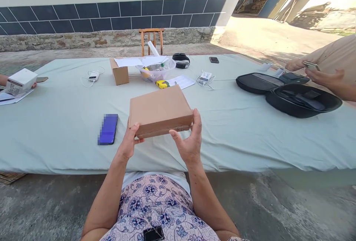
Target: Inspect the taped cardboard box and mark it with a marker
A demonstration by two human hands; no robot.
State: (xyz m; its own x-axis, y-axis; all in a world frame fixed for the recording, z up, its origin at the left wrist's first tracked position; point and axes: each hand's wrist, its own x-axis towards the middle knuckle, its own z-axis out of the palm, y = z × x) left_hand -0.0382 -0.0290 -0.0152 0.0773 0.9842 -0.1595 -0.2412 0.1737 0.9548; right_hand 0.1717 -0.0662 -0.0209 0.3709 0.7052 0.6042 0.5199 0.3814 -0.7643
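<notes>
A closed brown cardboard box (161,109) is held up, slightly tilted, over the near part of the table. My left hand (129,140) grips its left end, thumb on the near side and fingers partly hidden beneath. At the right end, my right hand (190,140) holds the box with the thumb at the lower front edge and fingers along the side. Left of the box, a smartphone (108,129) with a blue screen lies on the cloth.
A pale green cloth covers the table (222,129). Toward the back are a small carton (120,74), a plastic basket (157,73), a yellow tape measure (162,84) and power banks with cables (205,77). An open black case (303,100) lies right, near a person holding a phone (311,65).
</notes>
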